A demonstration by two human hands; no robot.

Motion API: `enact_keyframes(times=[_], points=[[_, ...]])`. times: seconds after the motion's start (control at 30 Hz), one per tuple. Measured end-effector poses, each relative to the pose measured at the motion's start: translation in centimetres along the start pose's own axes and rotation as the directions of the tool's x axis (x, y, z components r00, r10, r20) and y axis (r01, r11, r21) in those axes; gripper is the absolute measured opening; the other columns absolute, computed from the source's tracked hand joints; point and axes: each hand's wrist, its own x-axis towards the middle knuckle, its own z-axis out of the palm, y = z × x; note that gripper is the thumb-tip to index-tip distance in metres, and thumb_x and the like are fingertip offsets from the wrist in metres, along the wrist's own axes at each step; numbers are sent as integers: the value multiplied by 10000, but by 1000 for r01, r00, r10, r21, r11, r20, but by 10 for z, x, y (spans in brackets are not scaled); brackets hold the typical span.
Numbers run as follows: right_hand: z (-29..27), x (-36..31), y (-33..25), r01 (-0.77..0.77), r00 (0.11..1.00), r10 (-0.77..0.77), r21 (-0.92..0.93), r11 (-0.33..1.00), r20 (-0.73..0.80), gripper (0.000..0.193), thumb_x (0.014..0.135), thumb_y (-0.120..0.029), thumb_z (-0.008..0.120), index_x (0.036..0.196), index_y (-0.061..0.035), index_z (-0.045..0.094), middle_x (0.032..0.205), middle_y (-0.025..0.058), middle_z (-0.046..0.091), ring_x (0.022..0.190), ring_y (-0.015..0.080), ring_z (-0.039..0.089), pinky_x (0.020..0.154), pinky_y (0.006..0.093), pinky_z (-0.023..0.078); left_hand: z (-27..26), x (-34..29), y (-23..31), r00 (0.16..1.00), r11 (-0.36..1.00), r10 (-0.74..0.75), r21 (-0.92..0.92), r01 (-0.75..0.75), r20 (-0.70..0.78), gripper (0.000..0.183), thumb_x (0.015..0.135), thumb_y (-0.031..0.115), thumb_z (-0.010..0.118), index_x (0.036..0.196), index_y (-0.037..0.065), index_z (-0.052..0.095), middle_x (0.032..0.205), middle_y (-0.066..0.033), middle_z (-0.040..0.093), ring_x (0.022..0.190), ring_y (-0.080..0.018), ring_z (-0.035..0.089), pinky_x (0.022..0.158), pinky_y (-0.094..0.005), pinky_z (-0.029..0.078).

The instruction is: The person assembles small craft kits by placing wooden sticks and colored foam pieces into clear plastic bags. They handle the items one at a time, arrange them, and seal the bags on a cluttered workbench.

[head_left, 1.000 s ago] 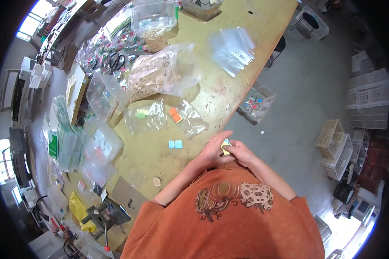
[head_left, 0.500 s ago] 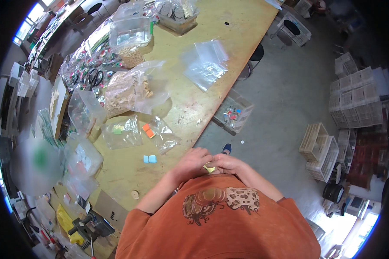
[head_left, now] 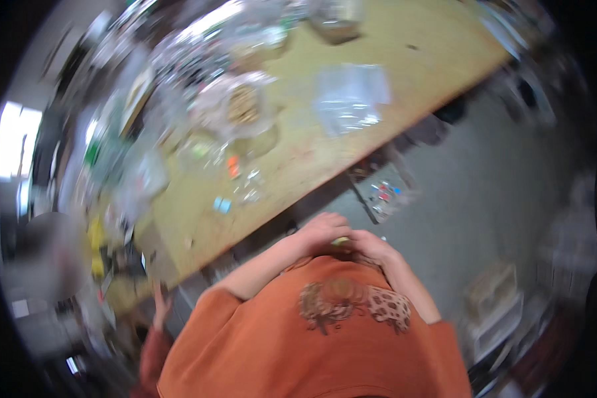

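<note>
yellowish piece (head_left: 340, 241) between left hand (head_left: 322, 230) and right hand (head_left: 373, 246)

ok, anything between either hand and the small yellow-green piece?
Nothing visible: the small yellow-green piece shows right between the left hand and the right hand. They partly cover it, and blur hides exact contact.

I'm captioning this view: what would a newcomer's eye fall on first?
Probably the vivid orange shirt filling the lower middle, with the left hand and right hand meeting at its upper edge around a small yellow-green piece. Next, the orange pieces and light-blue pieces, left of and beyond them, against the yellowish table.
</note>
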Motion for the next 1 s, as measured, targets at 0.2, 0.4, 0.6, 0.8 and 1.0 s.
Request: enact_keyframes(times=[0.2,0.4,0.6,0.8,1.0], points=[[-21,-23,-18,-55,998,53,80,995,24,331,909,-50,538,1224,31,477,1135,176,595,994,283,637,861,381,556,29,17,9,993,993,-114,2,114,-25,389,672,338,736,1009,174,630,938,-45,525,941,-241,499,794,-382,375],[-44,-11,-25,-209,978,208,46,977,25,323,888,-46,572,1193,29,494,1127,173,600,987,277,642,846,401,559,47,22,7,975,974,-221,-47,221,0,417,658,299,747,1039,169,639,989,-55,530,984,-259,494,812,-386,375],[-32,-5,-52,-268,959,266,-5,963,-93,343,852,-64,635,1166,22,530,1111,141,632,957,241,654,828,363,547,32,27,-7,975,973,-220,-82,217,-35,445,614,276,777,1026,168,650,994,-53,533,1004,-266,499,785,-397,382],[-16,15,-66,-283,953,281,-1,959,-115,325,854,-60,633,1154,21,538,1054,126,653,911,232,666,798,355,548,21,13,-27,974,972,-183,-175,159,-132,386,616,252,774,973,149,670,977,-55,549,1001,-266,499,790,-410,381],[-21,18,-62,-239,965,235,-25,971,-115,263,876,-36,595,1126,33,556,1050,135,645,907,232,664,800,360,561,11,13,-35,984,976,-111,-201,81,-138,370,630,251,769,959,124,657,977,-59,562,984,-272,501,797,-407,396]])
